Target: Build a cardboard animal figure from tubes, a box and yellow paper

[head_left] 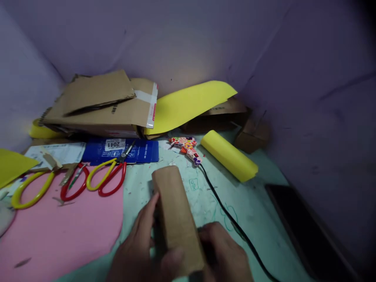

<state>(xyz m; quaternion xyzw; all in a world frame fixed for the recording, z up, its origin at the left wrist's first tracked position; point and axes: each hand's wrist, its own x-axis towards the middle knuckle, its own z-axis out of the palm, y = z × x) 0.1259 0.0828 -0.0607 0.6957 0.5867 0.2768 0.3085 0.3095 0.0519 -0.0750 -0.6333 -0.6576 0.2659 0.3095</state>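
Both my hands hold a long, narrow piece of brown cardboard [176, 203], which looks like a slim box or folded strip. Its far end points away from me over the table. My left hand [141, 239] grips its left side, thumb against the edge. On the right side, near the lower end, my right hand [223, 250] has its fingers curled against the cardboard; part of that grip is in shadow. Beyond the cardboard lies a flower-patterned glue gun [188, 148] with a black cord [223, 205] running toward me on the right.
Scissors with red and yellow handles [114, 168] lie left, near a pink sheet [67, 231] and a blue box [141, 152]. Cardboard boxes [100, 105] and a yellow sheet [188, 107] stand at the back wall. Right are a yellow roll [229, 156] and a dark flat object [305, 227].
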